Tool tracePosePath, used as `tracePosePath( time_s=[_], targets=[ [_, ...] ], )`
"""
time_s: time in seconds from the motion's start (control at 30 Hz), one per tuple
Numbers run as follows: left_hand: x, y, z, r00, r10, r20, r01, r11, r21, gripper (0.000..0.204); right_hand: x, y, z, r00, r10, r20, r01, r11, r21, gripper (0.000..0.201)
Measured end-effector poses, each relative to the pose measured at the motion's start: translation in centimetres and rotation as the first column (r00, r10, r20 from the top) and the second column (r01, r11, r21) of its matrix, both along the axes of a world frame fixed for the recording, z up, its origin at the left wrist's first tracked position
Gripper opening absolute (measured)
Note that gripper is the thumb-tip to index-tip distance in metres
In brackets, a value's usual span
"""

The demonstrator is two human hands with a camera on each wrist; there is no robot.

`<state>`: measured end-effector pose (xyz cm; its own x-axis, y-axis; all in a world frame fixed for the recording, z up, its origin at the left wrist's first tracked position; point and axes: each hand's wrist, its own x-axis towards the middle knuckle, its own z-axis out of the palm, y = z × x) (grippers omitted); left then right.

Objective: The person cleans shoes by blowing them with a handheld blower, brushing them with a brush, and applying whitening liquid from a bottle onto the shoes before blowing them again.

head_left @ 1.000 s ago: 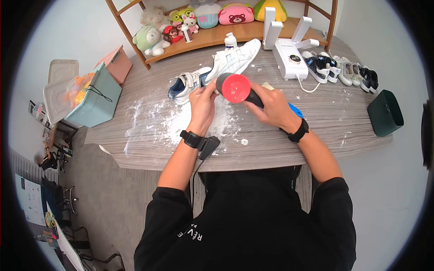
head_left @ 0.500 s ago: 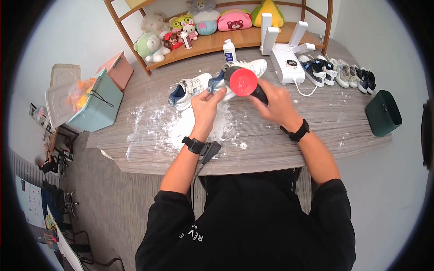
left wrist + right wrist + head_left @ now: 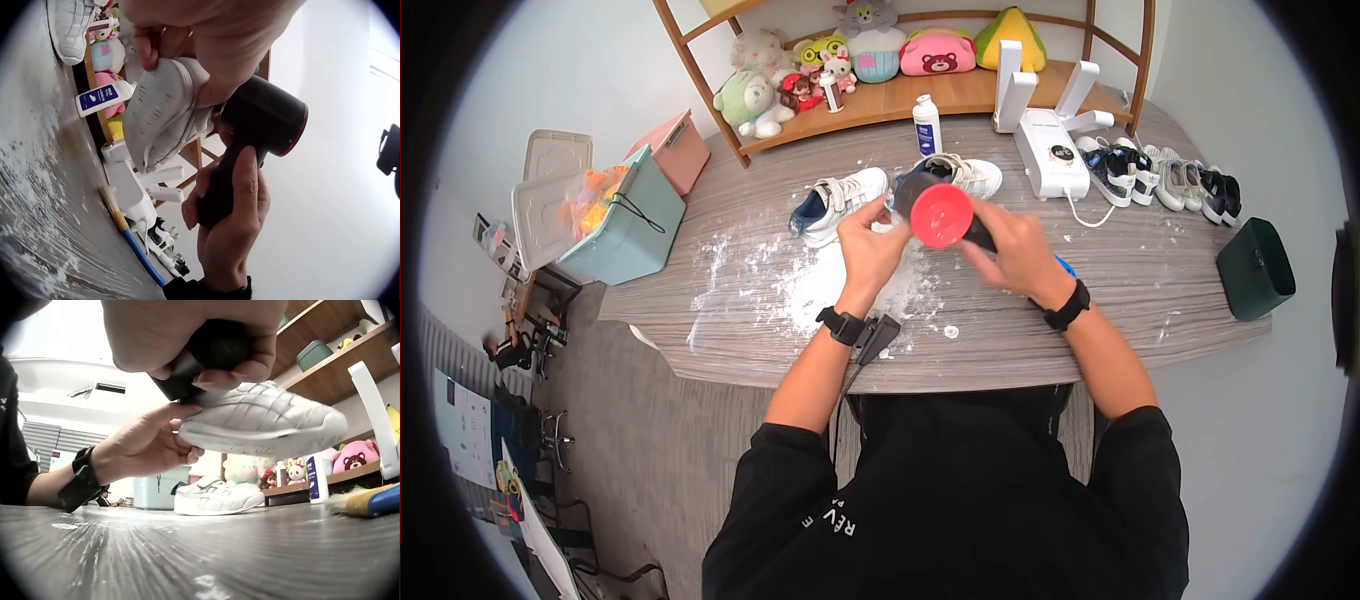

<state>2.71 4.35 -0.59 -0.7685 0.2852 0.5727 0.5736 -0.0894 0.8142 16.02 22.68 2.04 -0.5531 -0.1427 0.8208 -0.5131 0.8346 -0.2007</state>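
My left hand (image 3: 870, 238) grips a white sneaker (image 3: 962, 176) by its heel end and holds it above the table, sole showing in the left wrist view (image 3: 164, 114). My right hand (image 3: 1012, 250) is curled round the handle of a black hair dryer (image 3: 261, 122) with a red rear cap (image 3: 941, 215). The dryer's barrel sits right beside the held sneaker (image 3: 262, 422). A second white sneaker (image 3: 838, 202) with a blue lining lies on the table to the left, seen also in the right wrist view (image 3: 215, 495).
White powder (image 3: 830, 282) is scattered on the grey wooden table (image 3: 1120, 290). Behind stand a white bottle (image 3: 926, 124), a white shoe dryer (image 3: 1050, 150), a row of small shoes (image 3: 1165, 172), and a brush (image 3: 369, 501). A teal box (image 3: 615, 228) sits left, a green bin (image 3: 1252, 262) right.
The left hand has turned the sneaker and drawn it in, so it sits shorter and closer behind the dryer. The right hand keeps its grip on the dryer.
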Motion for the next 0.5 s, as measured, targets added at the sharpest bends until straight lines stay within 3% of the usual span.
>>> tracePosePath(
  time_s=[0.07, 0.1, 0.17, 0.3, 0.5],
  targets=[
    [0.1, -1.1, 0.7, 0.986, 0.134, -0.102, -0.152, 0.969, -0.196, 0.036, 0.1, 0.5, 0.1, 0.998, -0.059, 0.020, 0.060, 0.997, -0.054, 0.050],
    [0.5, -1.2, 1.1, 0.986, 0.136, -0.100, -0.153, 0.968, -0.198, 0.036, 0.3, 0.8, 0.1, 0.992, -0.118, 0.035, 0.121, 0.988, -0.099, 0.050],
    [1.0, -1.1, 1.9, 0.920, 0.209, -0.331, -0.238, 0.970, -0.046, 0.038, 0.4, 1.3, 0.3, 0.988, -0.148, 0.038, 0.151, 0.982, -0.116, 0.048],
    [0.9, -1.1, 2.9, 0.800, 0.180, -0.572, -0.260, 0.964, -0.060, 0.045, 0.8, 1.6, 0.1, 0.995, -0.070, 0.077, 0.082, 0.982, -0.171, 0.046],
    [0.7, -1.5, 2.7, 0.732, 0.211, -0.648, -0.294, 0.956, -0.021, 0.054, 1.3, 1.4, 0.3, 0.999, 0.030, 0.034, -0.026, 0.992, -0.125, 0.045]
  ],
)
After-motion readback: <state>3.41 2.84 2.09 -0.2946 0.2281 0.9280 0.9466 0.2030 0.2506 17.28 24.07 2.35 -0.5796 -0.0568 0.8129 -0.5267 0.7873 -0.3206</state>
